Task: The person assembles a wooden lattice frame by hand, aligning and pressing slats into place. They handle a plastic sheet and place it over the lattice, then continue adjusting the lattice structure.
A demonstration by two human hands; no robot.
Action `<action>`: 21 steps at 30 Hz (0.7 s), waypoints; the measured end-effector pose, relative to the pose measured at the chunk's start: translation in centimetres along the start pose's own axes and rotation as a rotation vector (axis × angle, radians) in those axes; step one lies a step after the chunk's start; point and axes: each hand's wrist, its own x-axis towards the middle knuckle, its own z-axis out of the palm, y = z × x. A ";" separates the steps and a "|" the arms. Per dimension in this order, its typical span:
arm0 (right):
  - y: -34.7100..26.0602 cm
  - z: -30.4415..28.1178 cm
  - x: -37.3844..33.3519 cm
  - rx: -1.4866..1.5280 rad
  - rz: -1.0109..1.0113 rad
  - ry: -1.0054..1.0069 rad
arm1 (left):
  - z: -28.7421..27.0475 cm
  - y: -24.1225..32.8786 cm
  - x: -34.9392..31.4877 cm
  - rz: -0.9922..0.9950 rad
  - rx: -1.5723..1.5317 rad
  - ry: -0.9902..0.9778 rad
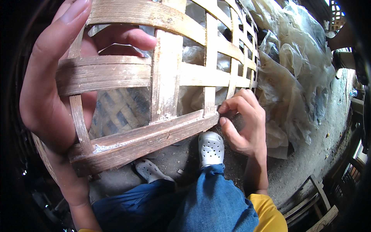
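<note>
A large basket woven from flat bamboo strips (pixel 166 73) is held up before me, with open gaps between its strips. Along its lower edge runs a double-strip rim (pixel 147 139) with whitish residue in the groove. My left hand (pixel 50 85) wraps round the left side, thumb in front and fingers reaching through the gaps behind. At the rim's right end, the bent thumb and forefinger of my right hand (pixel 247 123) pinch the edge; the other fingers are curled. Any small thing between those fingertips is hidden.
Crumpled translucent plastic sheeting (pixel 297 62) is heaped at the right behind the basket. Wooden slats (pixel 319 205) lie at the lower right on the grey floor (pixel 286 181). Below the basket are my white perforated clogs (pixel 211 147) and knees in blue jeans (pixel 216 197).
</note>
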 end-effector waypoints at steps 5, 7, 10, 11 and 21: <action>-0.4 0.1 0.7 0.031 0.010 -0.066 | 0.6 0.0 -0.1 -0.003 0.040 0.065; -0.5 0.1 0.6 0.080 0.050 -0.063 | 0.9 0.0 -0.2 -0.024 0.041 0.082; -0.8 0.4 0.4 0.165 0.139 -0.086 | 0.2 0.0 -0.1 -0.023 0.074 0.056; -0.7 0.5 0.4 0.165 0.152 -0.093 | -0.2 0.0 -0.1 -0.021 0.081 0.043; -0.5 0.6 0.7 0.073 0.115 -0.100 | -1.1 -0.4 0.3 -0.009 -0.042 -0.061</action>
